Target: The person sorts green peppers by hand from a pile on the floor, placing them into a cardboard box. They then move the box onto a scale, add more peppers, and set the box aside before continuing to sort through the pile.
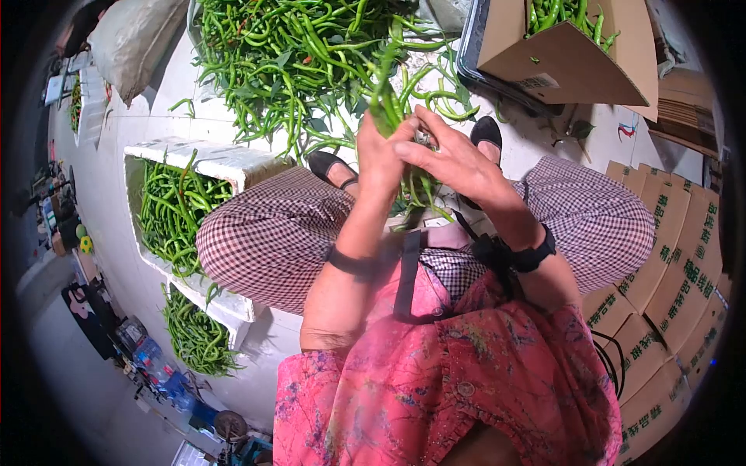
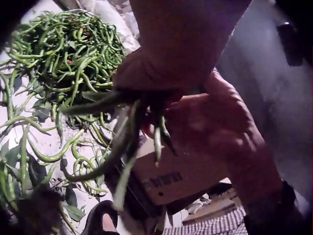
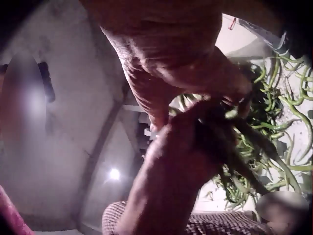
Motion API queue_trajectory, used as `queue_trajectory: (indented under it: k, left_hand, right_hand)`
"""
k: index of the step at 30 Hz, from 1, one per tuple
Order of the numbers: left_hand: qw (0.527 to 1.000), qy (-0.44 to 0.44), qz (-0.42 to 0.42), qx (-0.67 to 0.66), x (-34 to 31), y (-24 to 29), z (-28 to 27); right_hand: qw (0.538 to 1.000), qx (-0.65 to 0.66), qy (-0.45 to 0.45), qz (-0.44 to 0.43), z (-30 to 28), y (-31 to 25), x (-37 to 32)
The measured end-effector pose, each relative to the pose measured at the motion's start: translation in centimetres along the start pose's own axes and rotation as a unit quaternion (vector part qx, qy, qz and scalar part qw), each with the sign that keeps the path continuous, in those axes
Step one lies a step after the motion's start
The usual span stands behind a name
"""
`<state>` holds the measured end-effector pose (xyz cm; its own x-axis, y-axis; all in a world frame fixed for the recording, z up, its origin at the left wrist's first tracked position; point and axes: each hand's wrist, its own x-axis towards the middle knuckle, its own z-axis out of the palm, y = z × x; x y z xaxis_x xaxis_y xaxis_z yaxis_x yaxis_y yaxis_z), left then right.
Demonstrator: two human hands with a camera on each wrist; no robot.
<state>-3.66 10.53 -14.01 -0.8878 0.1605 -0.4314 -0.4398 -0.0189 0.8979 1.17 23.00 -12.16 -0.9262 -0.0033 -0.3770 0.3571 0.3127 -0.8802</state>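
Observation:
In the head view my left hand [image 1: 379,155] grips a bunch of long green peppers [image 1: 385,93], which stick out above and below the fist. My right hand [image 1: 458,159] lies against the bunch with its thumb and fingers extended and spread, the thumb touching the left hand. Pepper ends [image 1: 420,186] hang between the two hands. The left wrist view shows peppers [image 2: 115,156] protruding under the left hand [image 2: 166,58], beside the right hand [image 2: 220,122]. In the right wrist view the right hand [image 3: 171,58] meets the left [image 3: 171,166]; its fingertips are partly in shadow.
A large heap of peppers [image 1: 303,70] spreads on the floor ahead. White foam boxes [image 1: 241,163] of peppers stand at the left. A cardboard box [image 1: 575,70] holding peppers stands at the upper right, above stacked flat cartons [image 1: 660,264]. Two shoes [image 1: 486,132] are near the hands.

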Motion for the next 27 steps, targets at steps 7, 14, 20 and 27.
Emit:
queue_trajectory:
  k: [7,14,20,27]
  left_hand:
    - [0.901,-0.070,0.309,0.297,-2.3,-0.1,2.3]
    - [0.881,-0.070,0.286,0.369,-4.0,0.9,3.4]
    - [0.859,-0.040,0.438,0.261,-5.2,3.1,2.5]
    - [0.961,0.160,0.107,-0.201,-2.8,7.0,-4.2]
  right_hand:
    - [0.896,0.436,-0.019,0.085,0.3,2.3,2.2]
    - [0.773,0.628,-0.001,0.091,-0.3,1.5,2.8]
    - [0.789,0.614,0.003,0.004,-3.2,1.5,3.8]
    - [0.712,0.699,-0.063,-0.034,-4.8,1.1,3.3]
